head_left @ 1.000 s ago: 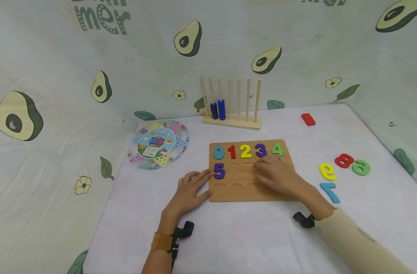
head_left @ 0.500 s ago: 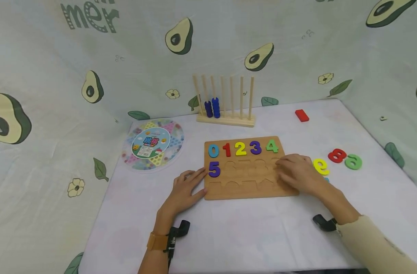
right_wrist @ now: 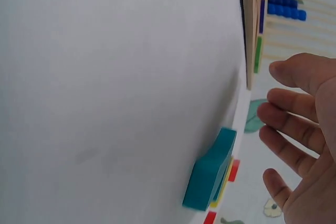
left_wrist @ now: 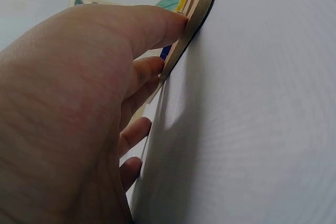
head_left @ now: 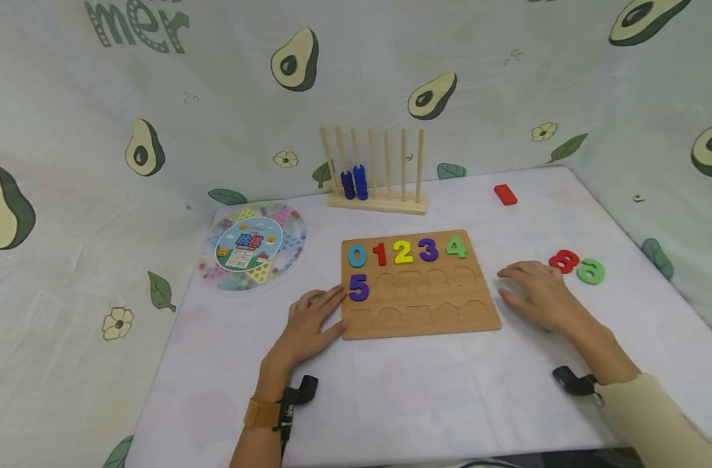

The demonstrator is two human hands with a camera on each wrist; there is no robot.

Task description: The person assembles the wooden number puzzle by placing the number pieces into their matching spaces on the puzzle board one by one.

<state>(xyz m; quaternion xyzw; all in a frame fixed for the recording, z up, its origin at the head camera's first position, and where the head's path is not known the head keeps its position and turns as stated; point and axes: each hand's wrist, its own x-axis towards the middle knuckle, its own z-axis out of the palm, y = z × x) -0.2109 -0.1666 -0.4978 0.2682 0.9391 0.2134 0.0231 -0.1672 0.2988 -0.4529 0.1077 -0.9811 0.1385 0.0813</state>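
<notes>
A wooden number board (head_left: pixel 426 320) lies on the table, with coloured numbers 0 to 4 along its top row and a purple 5 (head_left: pixel 358 287) below the 0. My left hand (head_left: pixel 305 331) rests at the board's left edge, fingertips and thumb touching it. To the right of the board, my right hand (head_left: pixel 540 299) hovers with fingers spread and slightly bent, holding nothing. It hides the yellow and blue numbers in the head view. The right wrist view shows the blue number 7 (right_wrist: pixel 207 179) below the hand, with a yellow piece (right_wrist: pixel 227 177) behind it.
A red 8 (head_left: pixel 564 261) and a green number (head_left: pixel 600 273) lie beyond the right hand. A red block (head_left: pixel 505 194) is farther back. Behind the board stands a peg rack (head_left: pixel 385 205) with blue beads; a round game box (head_left: pixel 249 244) lies at left.
My right hand has moved right, off the board's slots and over to the loose numbers. The left hand stays at the board's left edge. The head view has shifted slightly.
</notes>
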